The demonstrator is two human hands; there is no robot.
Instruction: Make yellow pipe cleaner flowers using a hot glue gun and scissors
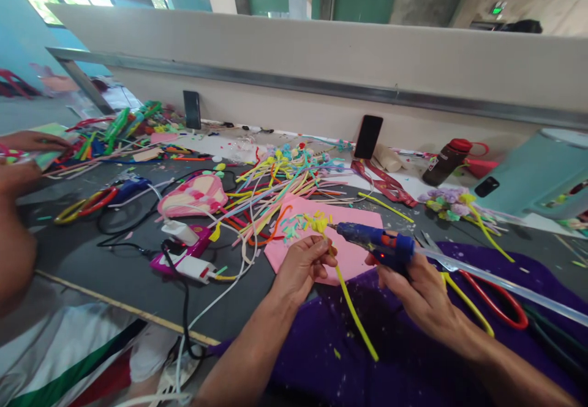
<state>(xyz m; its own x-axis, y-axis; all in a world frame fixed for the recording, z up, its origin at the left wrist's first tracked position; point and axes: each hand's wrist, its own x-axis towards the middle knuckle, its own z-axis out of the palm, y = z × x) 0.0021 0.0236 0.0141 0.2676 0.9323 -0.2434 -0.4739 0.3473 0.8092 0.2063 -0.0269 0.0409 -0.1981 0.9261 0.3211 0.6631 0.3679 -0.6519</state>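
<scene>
Between the thumb and fingers of my left hand (305, 267) is a yellow pipe cleaner stem (351, 306), its tail hanging down toward me. Small yellow pieces (318, 220) cluster at its top end. My right hand (420, 293) is wrapped around a blue glue gun (374, 239), whose nozzle points left and meets or nearly meets the yellow cluster. A long clear glue stick (509, 284) sticks out of the gun's back. Under both lies a pink sheet (362, 217) with cut mint-green and yellow bits (294, 228). A purple cloth (321, 346) covers the near edge.
Red-and-yellow-handled scissors (493, 303) lie at right. Several pipe cleaners (275, 192) are heaped beyond the pink sheet. A magenta power strip (197, 244) with cables sits left. Phones (369, 137), a bottle (445, 163) and a flower bunch (448, 205) stand farther back. Another person's hands (27, 149) are at far left.
</scene>
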